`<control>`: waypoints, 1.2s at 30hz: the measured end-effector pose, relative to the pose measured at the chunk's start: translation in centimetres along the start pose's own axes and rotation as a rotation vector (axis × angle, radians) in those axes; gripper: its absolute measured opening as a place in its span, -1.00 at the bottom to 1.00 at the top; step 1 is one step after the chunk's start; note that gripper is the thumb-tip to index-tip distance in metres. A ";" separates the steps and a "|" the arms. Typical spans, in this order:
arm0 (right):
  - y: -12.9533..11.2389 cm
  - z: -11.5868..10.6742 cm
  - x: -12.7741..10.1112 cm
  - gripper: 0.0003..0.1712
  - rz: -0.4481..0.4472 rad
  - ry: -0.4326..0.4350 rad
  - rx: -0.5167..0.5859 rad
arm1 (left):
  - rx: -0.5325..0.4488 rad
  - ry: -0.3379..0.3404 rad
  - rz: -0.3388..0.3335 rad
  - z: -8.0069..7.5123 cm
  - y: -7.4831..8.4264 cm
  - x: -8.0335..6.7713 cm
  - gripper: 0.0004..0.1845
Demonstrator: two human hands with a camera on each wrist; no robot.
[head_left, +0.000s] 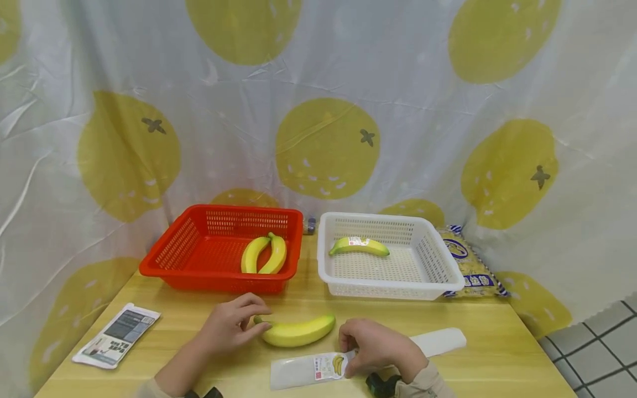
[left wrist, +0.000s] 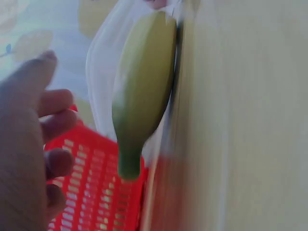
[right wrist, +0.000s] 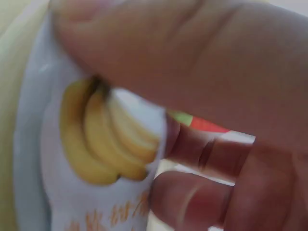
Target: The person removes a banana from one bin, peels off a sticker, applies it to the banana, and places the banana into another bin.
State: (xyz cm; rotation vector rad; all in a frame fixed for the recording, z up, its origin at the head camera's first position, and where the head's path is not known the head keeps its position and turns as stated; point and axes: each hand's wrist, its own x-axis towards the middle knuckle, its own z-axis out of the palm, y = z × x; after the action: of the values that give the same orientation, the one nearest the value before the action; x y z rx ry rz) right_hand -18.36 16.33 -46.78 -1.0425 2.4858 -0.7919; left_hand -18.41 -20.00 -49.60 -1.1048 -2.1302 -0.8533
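Nearby, red basket (head_left: 199,251), white basket (head_left: 438,265), leaflet (head_left: 116,334)

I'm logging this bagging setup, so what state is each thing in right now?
loose banana: bare, lying on the table, stem end at the left hand.
plastic bag: empty, flat on the table, held by the right hand.
red basket: holds two bare bananas.
white basket: holds one bagged banana.
leaflet: lying flat, untouched.
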 end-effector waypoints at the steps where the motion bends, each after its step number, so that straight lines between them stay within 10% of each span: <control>1: 0.0 0.0 0.1 -0.59 -0.002 0.000 0.020 | -0.007 0.034 0.058 0.3 0.4 0.2 -0.77; 6: 0.0 -0.1 0.2 -0.65 -0.051 0.025 0.161 | -0.044 0.038 0.176 1.7 2.6 1.8 -0.75; 15: -0.5 0.4 0.7 -0.89 -0.252 0.105 0.348 | 0.025 -0.041 0.146 3.4 4.6 3.2 -0.69; 23: -1.0 1.0 1.1 -0.96 -0.250 0.246 0.348 | -0.137 -0.021 0.033 3.7 4.7 2.7 -0.90; 36: -0.7 1.6 1.4 -0.87 -0.256 0.122 0.544 | -0.224 0.002 -0.200 3.8 4.7 2.3 -0.82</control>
State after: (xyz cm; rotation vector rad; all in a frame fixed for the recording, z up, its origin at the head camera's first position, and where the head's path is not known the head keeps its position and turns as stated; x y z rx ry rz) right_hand -18.11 14.31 -47.73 -1.1321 2.0514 -1.5393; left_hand -16.32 -13.94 -49.04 -1.0080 -2.2102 -1.2097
